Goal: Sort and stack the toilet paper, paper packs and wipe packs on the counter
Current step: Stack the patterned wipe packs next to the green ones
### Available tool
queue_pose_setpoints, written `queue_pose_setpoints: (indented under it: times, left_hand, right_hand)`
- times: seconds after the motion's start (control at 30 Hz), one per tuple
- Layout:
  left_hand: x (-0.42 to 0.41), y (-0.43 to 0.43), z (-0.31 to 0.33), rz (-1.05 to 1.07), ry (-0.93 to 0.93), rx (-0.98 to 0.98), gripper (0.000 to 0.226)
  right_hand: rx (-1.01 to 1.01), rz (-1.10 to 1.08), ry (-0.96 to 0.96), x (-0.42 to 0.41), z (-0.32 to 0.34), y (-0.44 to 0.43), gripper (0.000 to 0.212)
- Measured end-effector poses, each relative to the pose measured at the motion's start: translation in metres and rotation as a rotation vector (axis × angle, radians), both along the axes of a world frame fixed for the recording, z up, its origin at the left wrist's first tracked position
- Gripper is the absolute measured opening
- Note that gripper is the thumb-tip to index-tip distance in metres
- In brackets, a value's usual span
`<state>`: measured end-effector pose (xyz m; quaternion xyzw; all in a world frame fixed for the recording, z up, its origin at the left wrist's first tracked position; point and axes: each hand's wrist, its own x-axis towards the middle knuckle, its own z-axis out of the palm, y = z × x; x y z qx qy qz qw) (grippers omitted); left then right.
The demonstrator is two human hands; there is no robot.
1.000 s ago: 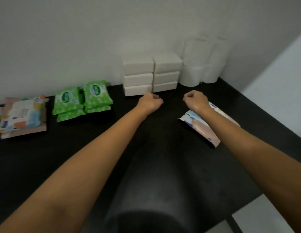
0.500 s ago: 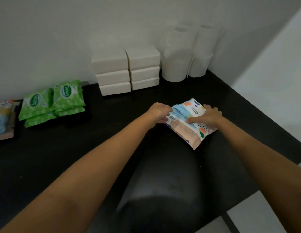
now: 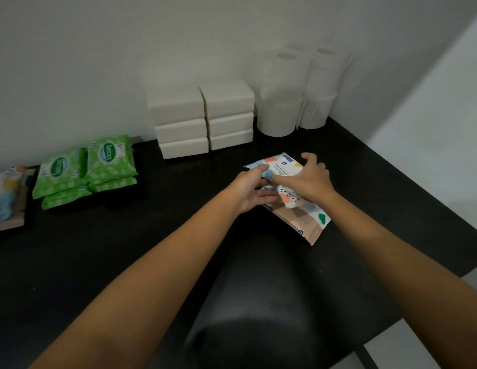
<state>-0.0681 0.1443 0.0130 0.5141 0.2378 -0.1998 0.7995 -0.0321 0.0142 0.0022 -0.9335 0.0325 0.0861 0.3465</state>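
Patterned wipe pack (image 3: 284,164): on the black bench (image 3: 104,262), right half, about midway between the back and front edges, turned at an angle to them. Under it is a second pack with a beige side (image 3: 302,222), whose near corner sticks out toward the front edge. Left hand (image 3: 248,191): thumb on top of the upper pack's left edge and fingers curled beneath, so the edge is pinched. Right hand (image 3: 310,179): laid on top of the same pack with fingers spread and lightly bent, not closed round it; thumb points left, close to the left thumb. Both forearms are bare and reach in from the front edge. Back edge, centre, against the white wall (image 3: 99,62): white paper packs (image 3: 202,118) in two side-by-side columns of three, touching. Back right corner: toilet paper rolls (image 3: 293,89) stacked upright, just beside the paper packs. Back left: green Sanicare wipe packs (image 3: 85,169) in two low stacks, side by side. Far left, cut off by the frame: more patterned packs (image 3: 5,198), blurred. Front centre: a dark rounded shape (image 3: 258,302), blurred and not identifiable.
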Motion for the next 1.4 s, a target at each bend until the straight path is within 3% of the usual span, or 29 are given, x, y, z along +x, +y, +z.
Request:
queue_pose_setpoints:
  times: [0.17,0.27,0.37,0.47,0.53,0.63,0.93,1.07,1.2,1.4]
  left_hand:
    - [-0.031,0.053,0.001,0.208,-0.075,-0.011,0.030]
    - [-0.057,0.103,-0.001,0.327,-0.139,0.026,0.033]
    - [-0.088,0.157,-0.001,0.411,-0.161,0.136,0.035]
    - [-0.127,0.210,0.001,0.473,-0.158,0.222,0.034]
    - [-0.156,0.243,0.003,0.512,-0.149,0.279,0.029]
    - [-0.196,0.290,0.003,0.549,-0.109,0.365,0.020]
    - [-0.278,0.409,0.009,0.536,-0.046,0.448,0.034]
    - [-0.292,0.452,0.008,0.606,-0.036,0.478,0.048]
    - [-0.289,0.490,0.006,0.692,-0.019,0.569,0.055]
    - [-0.265,0.537,0.001,0.717,-0.021,0.672,0.047]
  right_hand:
    - [0.087,0.151,-0.064,-0.033,0.010,0.066,0.104]
    - [0.203,0.250,-0.044,-0.054,0.013,0.112,0.086]
    - [0.434,0.274,0.132,-0.071,0.015,0.154,0.064]
    - [0.747,0.329,0.471,-0.091,0.015,0.198,0.042]
    - [0.820,0.380,0.613,-0.108,0.013,0.230,0.036]
    - [0.816,0.427,0.641,-0.133,0.008,0.284,0.035]
    - [0.893,0.421,0.698,-0.190,0.002,0.420,0.039]
    - [0.878,0.467,0.637,-0.204,0.002,0.467,0.041]
    - [0.640,0.523,0.480,-0.204,0.001,0.513,0.039]
    - [0.332,0.582,0.274,-0.191,0.007,0.571,0.037]
